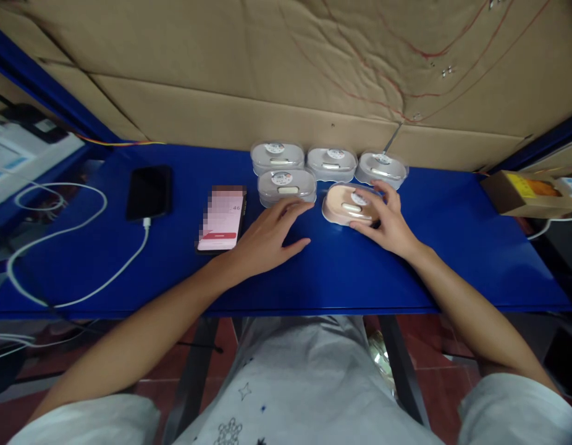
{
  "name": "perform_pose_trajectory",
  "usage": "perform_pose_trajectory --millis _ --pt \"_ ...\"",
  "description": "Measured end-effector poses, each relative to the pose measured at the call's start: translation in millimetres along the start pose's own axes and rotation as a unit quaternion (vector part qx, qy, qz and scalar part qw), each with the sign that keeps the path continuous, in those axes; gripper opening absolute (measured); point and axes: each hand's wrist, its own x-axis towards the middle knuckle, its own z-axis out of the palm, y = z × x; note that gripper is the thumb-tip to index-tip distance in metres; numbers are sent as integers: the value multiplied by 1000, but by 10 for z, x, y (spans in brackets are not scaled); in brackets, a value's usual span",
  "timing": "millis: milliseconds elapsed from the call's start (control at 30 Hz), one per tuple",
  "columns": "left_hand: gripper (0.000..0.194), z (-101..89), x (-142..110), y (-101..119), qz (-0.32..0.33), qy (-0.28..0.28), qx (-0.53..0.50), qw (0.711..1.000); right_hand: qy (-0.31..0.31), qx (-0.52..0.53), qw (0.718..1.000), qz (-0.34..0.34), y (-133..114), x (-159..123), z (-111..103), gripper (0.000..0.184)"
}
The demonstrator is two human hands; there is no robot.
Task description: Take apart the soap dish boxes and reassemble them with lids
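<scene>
Head view: one peach oval case with clear lid (340,201), resting on the blue tabletop (360,278) beside four paler cases (331,163); the right hand (391,221) spanned its right end, thumb to fingers. Left hand (267,238): apparently empty, thumb parted. Step seemed to be positioning the peach case; next move called for light, steady fingers.

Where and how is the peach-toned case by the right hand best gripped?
Likely across its long sides, from the right: the peach-toned case lies flat, its elongated shape narrower front to back, and the right hand spans its right end.
</scene>
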Motion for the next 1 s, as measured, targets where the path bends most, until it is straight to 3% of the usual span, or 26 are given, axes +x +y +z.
perform_pose_trajectory --millis 167,300,433,600,700,800,900,1000 --pt "49 -74 16 -5 -8 37 27 999 53 11 999 -1 103 71 105 61" --pt "44 -57 15 -33 -4 26 30 999 11 13 1000 -19 41 147 103 53" --pt "37 -59 22 -72 -10 31 43 999 -32 6 999 -3 80 226 9 63" --pt "31 -88 28 -117 -12 46 54 997 21 -40 995 86 512 279 -177 70" --pt "29 -89 26 -130 -11 53 63 997 -9 -113 985 128 689 231 -313 77" --pt "29 -83 25 -130 -11 54 71 996 -7 -149 983 106 679 178 -462 78" --pt "29 -79 25 -124 -9 51 65 997 25 -153 982 112 638 162 -575 93" --pt "28 -81 24 -117 -12 45 59 997 -16 -128 983 129 719 135 -657 98"
